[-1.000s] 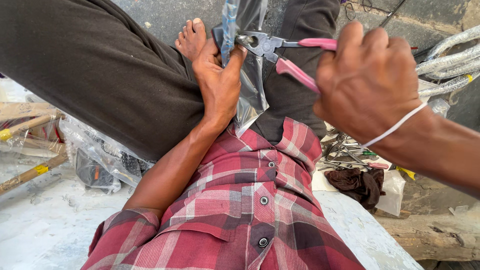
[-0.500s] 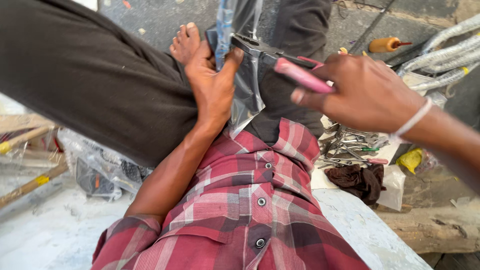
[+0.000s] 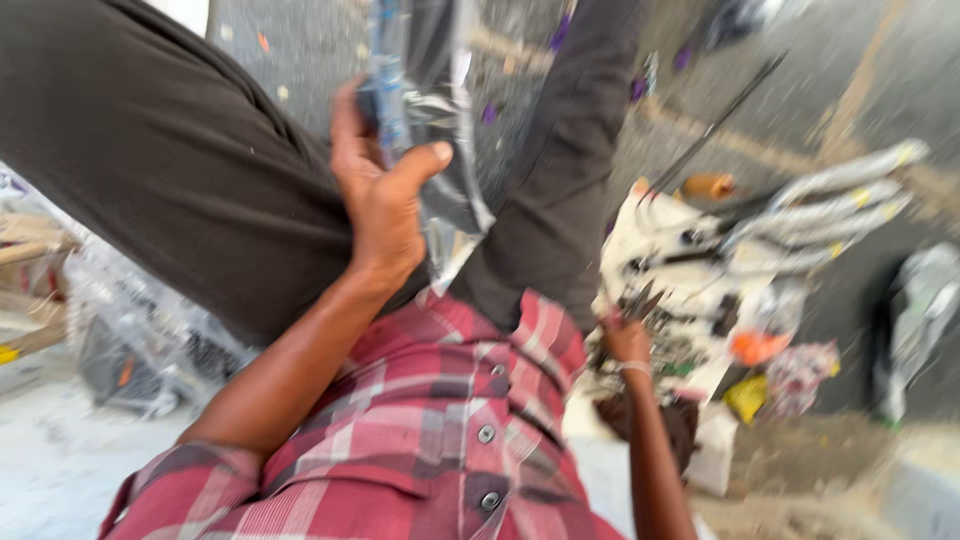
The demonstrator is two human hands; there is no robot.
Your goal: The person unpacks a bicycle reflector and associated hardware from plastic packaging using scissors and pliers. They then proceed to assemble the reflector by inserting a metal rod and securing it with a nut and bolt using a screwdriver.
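- Nearest, a red plaid shirt fills the lower frame.
- The left hand is clamped on one clear plastic packet, thumb across its front, between two dark-trousered legs.
- The right hand reaches low right into a tool pile on white cloth; its grasp is blurred, unreadable.
- Farther out, grey ground lies open.
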